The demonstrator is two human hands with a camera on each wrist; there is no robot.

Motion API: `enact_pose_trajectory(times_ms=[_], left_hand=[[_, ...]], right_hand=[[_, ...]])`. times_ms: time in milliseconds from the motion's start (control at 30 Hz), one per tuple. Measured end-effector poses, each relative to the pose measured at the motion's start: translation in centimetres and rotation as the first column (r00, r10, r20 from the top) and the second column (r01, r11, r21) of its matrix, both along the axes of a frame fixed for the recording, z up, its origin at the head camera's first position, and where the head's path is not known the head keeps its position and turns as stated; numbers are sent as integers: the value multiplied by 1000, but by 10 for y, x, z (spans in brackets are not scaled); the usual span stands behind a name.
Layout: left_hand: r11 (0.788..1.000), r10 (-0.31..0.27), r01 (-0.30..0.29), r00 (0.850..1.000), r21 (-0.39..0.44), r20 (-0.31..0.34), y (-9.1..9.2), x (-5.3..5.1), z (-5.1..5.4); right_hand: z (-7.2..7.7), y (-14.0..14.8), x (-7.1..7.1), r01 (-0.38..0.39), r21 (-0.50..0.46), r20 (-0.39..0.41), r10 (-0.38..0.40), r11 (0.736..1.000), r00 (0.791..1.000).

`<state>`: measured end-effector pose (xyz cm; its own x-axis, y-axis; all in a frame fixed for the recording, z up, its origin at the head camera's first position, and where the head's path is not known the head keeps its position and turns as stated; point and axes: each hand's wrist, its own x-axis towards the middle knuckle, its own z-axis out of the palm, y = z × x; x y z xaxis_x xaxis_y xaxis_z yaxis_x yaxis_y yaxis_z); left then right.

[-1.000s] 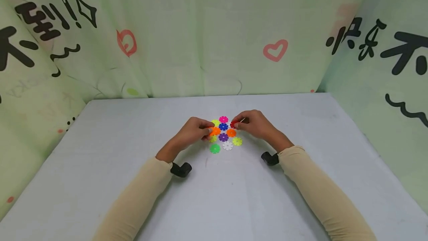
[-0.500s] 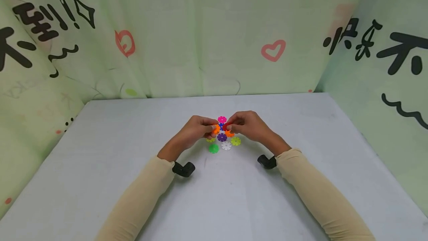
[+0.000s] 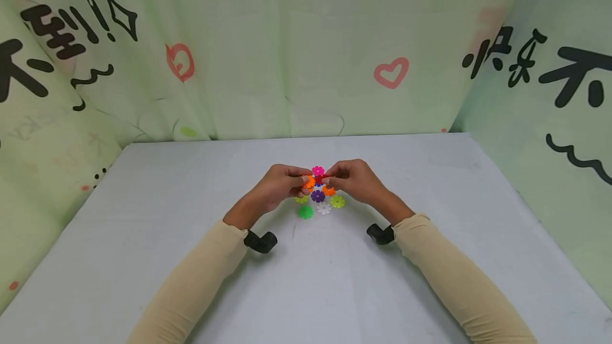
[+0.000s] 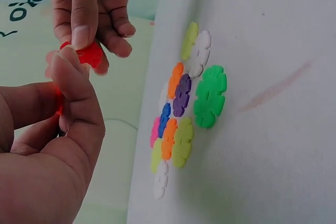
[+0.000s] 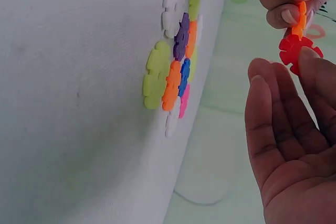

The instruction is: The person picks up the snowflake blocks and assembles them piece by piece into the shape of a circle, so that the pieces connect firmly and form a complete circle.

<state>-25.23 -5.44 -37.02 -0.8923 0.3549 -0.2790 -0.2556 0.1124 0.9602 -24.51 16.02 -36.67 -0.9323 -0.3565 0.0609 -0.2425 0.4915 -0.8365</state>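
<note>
Two hands (image 3: 277, 187), fourteen notched discs (image 3: 306, 212)

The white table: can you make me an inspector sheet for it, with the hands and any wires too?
Surface: white table, faint reddish streak.
Things: orange disc and red disc held up, edges seeming to meet; loose flower-shaped discs lie below.
Clutter: nothing seen.
Hands: left hand pinches the orange disc; right hand pinches the red disc.
Cables: nothing seen.
Surroundings: pale green curtain with red hearts and black writing.

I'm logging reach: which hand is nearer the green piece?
Left: the left hand is just beyond the green piece, slightly leftward; the right hand is farther off, beyond and rightward.
</note>
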Motion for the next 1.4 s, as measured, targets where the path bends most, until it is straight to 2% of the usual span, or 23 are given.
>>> enact_pose_trajectory(times_ms=[100,233,467,700,933,1067,1200,1300,1400], left_hand=[[1000,25,-25,1000,12,8,0,0,-2],[997,54,-55,998,44,29,1,0,-3],[983,127,-140,986,118,111,4,0,-4],[991,104,-108,993,75,55,6,4,-5],[987,143,-148,987,69,70,5,6,-3],[991,94,-100,993,88,70,2,7,-2],[996,45,-51,996,76,71,-1,7,-5],[997,59,-63,995,51,80,-3,7,-9],[994,83,-89,992,59,93,-6,6,-11]], right_hand=[[-1,0,1,-4,20,-16,4,1000,1000],[-2,0,2,-16,-8,-43,16,1000,999],[-8,-2,1,-36,-51,-100,31,998,995],[-5,-7,4,-28,34,-168,34,999,985],[-4,-14,4,-37,65,-214,50,997,976],[-1,-15,3,-40,93,-201,58,995,978],[0,-13,0,-67,152,-132,88,986,987],[-2,-8,-3,-67,246,-71,87,967,994],[-3,-2,-5,-47,369,-22,59,928,998]])
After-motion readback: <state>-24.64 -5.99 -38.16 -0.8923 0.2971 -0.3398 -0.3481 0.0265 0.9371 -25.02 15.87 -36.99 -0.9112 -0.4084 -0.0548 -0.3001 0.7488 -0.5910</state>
